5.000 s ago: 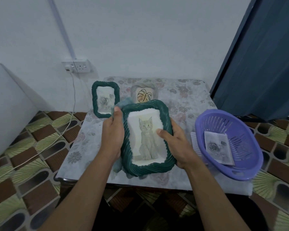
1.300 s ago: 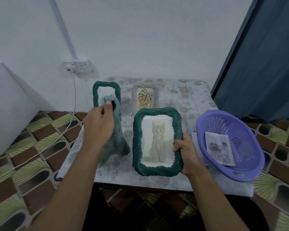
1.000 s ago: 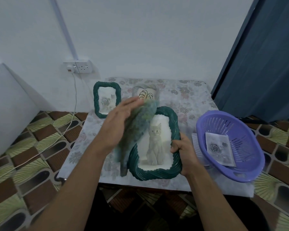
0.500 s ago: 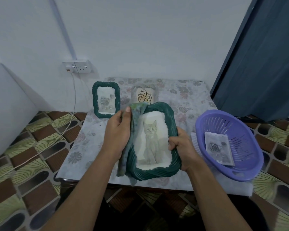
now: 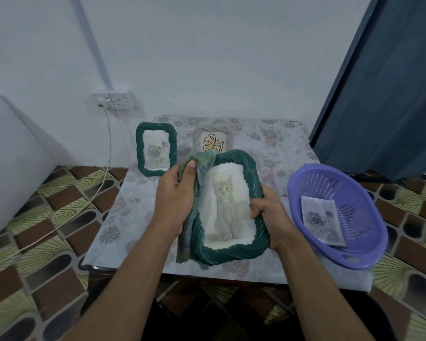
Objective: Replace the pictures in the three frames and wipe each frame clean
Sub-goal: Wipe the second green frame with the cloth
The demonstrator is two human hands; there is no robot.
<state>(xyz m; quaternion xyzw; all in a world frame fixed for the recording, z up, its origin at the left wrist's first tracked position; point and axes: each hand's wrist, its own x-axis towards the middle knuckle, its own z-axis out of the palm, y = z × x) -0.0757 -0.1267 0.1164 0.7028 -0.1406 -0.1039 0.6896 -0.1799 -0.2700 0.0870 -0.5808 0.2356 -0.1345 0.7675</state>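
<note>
Upper left, the small rose frame (image 5: 156, 148) stands upright on the counter (image 5: 123, 212), parked out of my way. Centre, my left hand (image 5: 174, 203) grips the cloth (image 5: 202, 161), wrapped over the left edge of the cat frame (image 5: 228, 212) so the ridged rim gets rubbed. My right hand (image 5: 268, 210) clamps its right edge, tilting it toward me to steady it. Far right, a loose print (image 5: 321, 221) lies in the purple basket (image 5: 359, 200).
</note>
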